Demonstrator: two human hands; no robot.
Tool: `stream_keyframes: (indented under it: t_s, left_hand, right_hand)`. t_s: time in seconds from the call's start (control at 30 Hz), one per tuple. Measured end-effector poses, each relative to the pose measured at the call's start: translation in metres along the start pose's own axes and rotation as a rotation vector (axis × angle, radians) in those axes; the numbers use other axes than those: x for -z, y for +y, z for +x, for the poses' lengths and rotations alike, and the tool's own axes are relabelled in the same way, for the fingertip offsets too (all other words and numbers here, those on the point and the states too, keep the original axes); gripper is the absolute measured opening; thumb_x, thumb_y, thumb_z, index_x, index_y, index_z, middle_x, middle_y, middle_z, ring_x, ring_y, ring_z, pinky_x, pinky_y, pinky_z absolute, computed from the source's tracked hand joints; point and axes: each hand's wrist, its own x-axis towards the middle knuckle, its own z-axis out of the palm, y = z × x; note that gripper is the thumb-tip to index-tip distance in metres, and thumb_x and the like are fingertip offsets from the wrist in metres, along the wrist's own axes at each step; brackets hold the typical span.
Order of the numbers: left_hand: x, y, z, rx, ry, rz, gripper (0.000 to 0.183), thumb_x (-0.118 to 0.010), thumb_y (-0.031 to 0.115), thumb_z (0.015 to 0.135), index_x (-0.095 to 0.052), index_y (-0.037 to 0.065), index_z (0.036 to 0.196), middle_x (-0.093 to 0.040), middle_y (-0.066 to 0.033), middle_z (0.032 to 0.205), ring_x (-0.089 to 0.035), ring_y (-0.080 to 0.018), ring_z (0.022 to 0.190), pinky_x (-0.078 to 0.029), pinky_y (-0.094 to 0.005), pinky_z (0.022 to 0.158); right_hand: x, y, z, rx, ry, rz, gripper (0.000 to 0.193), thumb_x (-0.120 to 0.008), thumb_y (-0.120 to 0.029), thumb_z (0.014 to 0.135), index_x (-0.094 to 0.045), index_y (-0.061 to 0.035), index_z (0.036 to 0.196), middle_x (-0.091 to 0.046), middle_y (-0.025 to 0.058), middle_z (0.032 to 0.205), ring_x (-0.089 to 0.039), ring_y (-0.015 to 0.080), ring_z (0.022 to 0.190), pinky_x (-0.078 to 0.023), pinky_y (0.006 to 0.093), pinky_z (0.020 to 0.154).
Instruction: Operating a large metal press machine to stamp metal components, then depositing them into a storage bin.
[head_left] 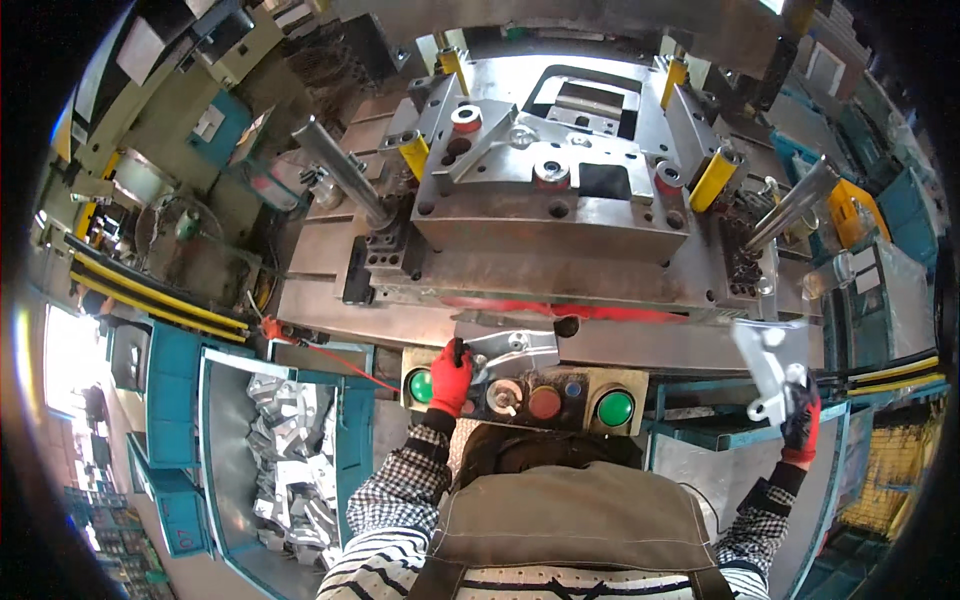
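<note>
My left hand (451, 380), in a red and black glove, is closed at the left end of a stamped metal bracket (522, 347). The bracket lies along the front edge of the press bed, just above the button panel (486, 393). Off to the right, my right hand (802, 425), gloved likewise, grips a second silver metal bracket (768, 362) by its lower right side. That bracket is raised and tilted over the right-hand bin (735, 437). Its fingers are partly hidden by the dark glove and the part.
Ahead stands a steel die (550, 235) with yellow guide posts (714, 178) and slanted steel rods (343, 172). Green buttons (614, 408) flank the panel. A blue-edged bin (205, 400) at left holds several metal parts (290, 470). A red cord (350, 364) runs towards the panel.
</note>
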Motion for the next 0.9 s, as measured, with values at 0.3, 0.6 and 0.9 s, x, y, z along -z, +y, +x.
stream_keyframes:
  t_s: [0.3,0.6,0.9]
  left_hand:
    - [0.008,0.001,0.0,0.022,-0.041,-0.083,0.036,-0.06,0.015,0.072,-0.051,0.0,0.104,-0.058,-0.0197,0.089,-0.056,-0.0338,0.081,-0.045,-0.0384,0.07]
    - [0.075,0.002,-0.035,0.101,0.207,-0.3,0.041,-0.057,0.007,0.075,-0.045,-0.002,0.114,-0.053,-0.0154,0.107,-0.051,-0.0247,0.099,-0.038,-0.0331,0.086]
    - [0.119,-0.038,-0.068,0.3,0.377,-0.269,0.04,-0.053,0.003,0.077,-0.043,-0.004,0.116,-0.051,-0.0152,0.111,-0.05,-0.0234,0.1,-0.038,-0.032,0.088]
  right_hand:
    - [-0.228,-0.185,0.146,0.929,-0.592,-0.42,0.036,-0.049,-0.015,0.082,-0.047,0.0041,0.112,-0.05,0.0115,0.111,-0.051,0.0157,0.095,-0.038,0.0269,0.084]
    - [-0.347,-0.171,0.329,0.266,-1.098,-0.493,0.034,-0.05,-0.02,0.08,-0.054,-0.0005,0.107,-0.055,0.0074,0.104,-0.049,0.0154,0.093,-0.036,0.0258,0.085]
    - [-0.396,-0.148,0.328,0.188,-1.132,-0.782,0.044,-0.057,-0.03,0.076,-0.052,-0.0048,0.112,-0.053,0.0103,0.113,-0.05,0.0165,0.099,-0.038,0.029,0.086]
